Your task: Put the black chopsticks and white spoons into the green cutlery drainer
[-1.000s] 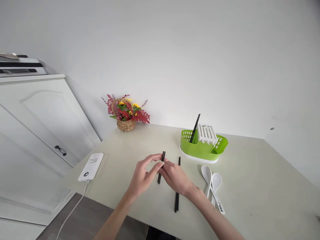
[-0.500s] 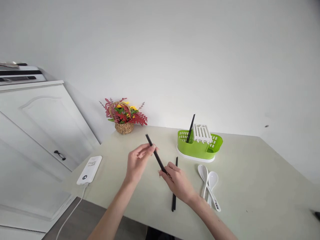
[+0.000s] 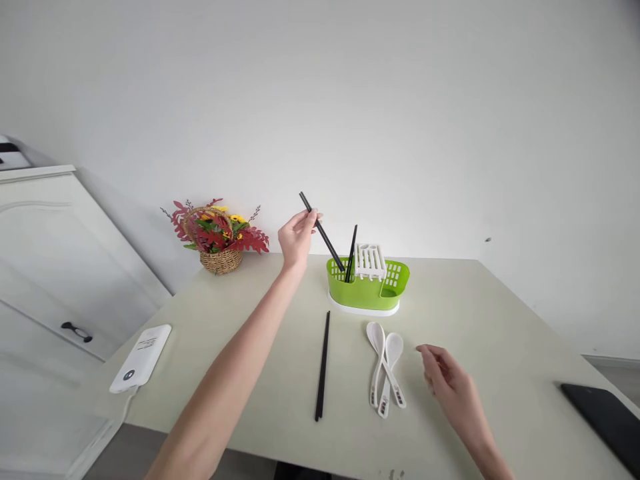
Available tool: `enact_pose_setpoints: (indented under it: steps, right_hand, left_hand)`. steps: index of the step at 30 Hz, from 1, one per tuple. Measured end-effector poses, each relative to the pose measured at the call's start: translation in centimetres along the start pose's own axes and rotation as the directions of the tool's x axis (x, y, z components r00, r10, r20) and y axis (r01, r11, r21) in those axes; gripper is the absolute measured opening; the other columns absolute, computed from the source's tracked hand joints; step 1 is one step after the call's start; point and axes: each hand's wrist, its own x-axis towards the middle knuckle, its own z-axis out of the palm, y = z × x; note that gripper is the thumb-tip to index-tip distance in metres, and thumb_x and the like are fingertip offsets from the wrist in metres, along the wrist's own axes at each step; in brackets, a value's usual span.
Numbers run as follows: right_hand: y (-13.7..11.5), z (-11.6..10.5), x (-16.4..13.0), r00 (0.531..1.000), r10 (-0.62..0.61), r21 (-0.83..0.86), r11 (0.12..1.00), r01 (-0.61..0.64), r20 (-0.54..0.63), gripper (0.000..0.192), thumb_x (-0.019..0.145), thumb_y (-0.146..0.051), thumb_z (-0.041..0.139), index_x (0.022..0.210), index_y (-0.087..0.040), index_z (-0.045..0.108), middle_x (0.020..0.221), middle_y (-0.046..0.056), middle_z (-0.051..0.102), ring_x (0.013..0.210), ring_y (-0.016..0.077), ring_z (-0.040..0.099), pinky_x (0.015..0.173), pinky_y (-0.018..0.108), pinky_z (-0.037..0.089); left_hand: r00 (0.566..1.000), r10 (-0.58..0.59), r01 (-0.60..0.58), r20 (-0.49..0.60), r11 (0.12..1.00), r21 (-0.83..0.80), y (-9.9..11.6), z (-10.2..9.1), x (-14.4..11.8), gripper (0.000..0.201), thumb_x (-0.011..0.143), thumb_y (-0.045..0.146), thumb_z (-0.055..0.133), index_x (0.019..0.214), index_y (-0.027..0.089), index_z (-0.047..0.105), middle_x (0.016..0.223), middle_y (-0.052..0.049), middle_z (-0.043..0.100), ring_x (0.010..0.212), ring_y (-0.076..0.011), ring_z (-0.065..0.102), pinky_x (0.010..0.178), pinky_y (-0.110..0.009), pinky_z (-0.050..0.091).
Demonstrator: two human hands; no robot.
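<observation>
The left hand (image 3: 296, 237) pinches a slim black chopstick (image 3: 323, 233) between closed fingers, tilting its tip into the green slotted plastic holder (image 3: 367, 288) far on the pale worktop (image 3: 500, 347), while the right hand (image 3: 450, 387) hovers open-fingered beside two white spoons (image 3: 384, 363).

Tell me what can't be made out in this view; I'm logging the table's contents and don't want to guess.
Head view only:
- Lower end of the chopstick in the left hand: hidden behind the green holder wall.
- Print on the white spoons: too small to read.
- Dark flat thing: cut off by the right edge.
- White device label: too small.
- Right hand: holds nothing visible; its palm faces away.
</observation>
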Motion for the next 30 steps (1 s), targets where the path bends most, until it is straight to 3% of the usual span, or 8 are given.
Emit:
enact_pose_setpoints:
  steps: [4, 12, 20, 25, 30]
  right_hand:
    - [2.6, -1.4, 0.3, 0.991, 0.122, -0.049, 0.991, -0.125, -0.058, 0.052, 0.091, -0.068, 0.051, 0.110, -0.023, 0.069, 0.062, -0.004, 0.052, 0.055, 0.0161, 0.049, 0.054, 0.027, 0.042]
    - [2.8, -0.8, 0.2, 0.998, 0.056, -0.182, 0.981, -0.062, -0.038, 0.047, 0.094, -0.066, 0.045, 0.099, -0.026, 0.069, 0.065, -0.002, 0.059, 0.060, 0.0187, 0.052, 0.060, 0.028, 0.045]
    - [2.7, -0.8, 0.1, 0.998, 0.069, -0.204, 0.977, -0.070, -0.015, 0.044, 0.096, -0.066, 0.044, 0.097, -0.028, 0.066, 0.066, -0.003, 0.056, 0.062, 0.0179, 0.050, 0.061, 0.026, 0.045]
    - [2.7, -0.8, 0.2, 0.998, 0.062, -0.207, 0.976, -0.064, -0.017, 0.044, 0.095, -0.066, 0.044, 0.096, -0.028, 0.066, 0.065, -0.004, 0.054, 0.060, 0.0171, 0.049, 0.060, 0.026, 0.045]
    - [2.6, -0.8, 0.1, 0.998, 0.059, -0.215, 0.975, -0.062, -0.024, 0.043, 0.095, -0.064, 0.045, 0.095, -0.028, 0.068, 0.065, -0.003, 0.057, 0.060, 0.0177, 0.052, 0.059, 0.026, 0.046]
  left_hand:
    - [0.994, 0.008, -0.023, 0.106, 0.990, 0.137, -4.0, 2.4, 1.0, 0.036, 0.087, 0.049, 0.074, 0.099, 0.016, 0.077, 0.097, -0.011, 0.082, 0.097, -0.0226, 0.077, 0.077, -0.029, 0.059]
    - [0.977, -0.042, -0.019, 0.210, 0.960, 0.279, -9.5, 3.3, 0.2, 0.032, 0.089, 0.045, 0.072, 0.098, 0.015, 0.078, 0.095, -0.011, 0.082, 0.098, -0.0246, 0.077, 0.095, -0.038, 0.058]
    - [0.956, -0.154, 0.053, 0.251, 0.929, 0.365, -11.7, 3.6, 0.0, 0.040, 0.084, 0.047, 0.078, 0.105, 0.013, 0.079, 0.106, -0.013, 0.081, 0.103, -0.0259, 0.076, 0.096, -0.039, 0.058]
    - [0.940, -0.169, 0.046, 0.296, 0.923, 0.382, -12.2, 3.8, 0.6, 0.036, 0.082, 0.049, 0.079, 0.097, 0.016, 0.081, 0.108, -0.013, 0.081, 0.104, -0.0272, 0.075, 0.100, -0.040, 0.056]
    - [0.919, -0.154, 0.004, 0.364, 0.924, 0.382, -11.7, 2.4, 0.2, 0.034, 0.088, 0.050, 0.072, 0.103, 0.020, 0.080, 0.117, -0.011, 0.079, 0.108, -0.0255, 0.073, 0.100, -0.038, 0.054]
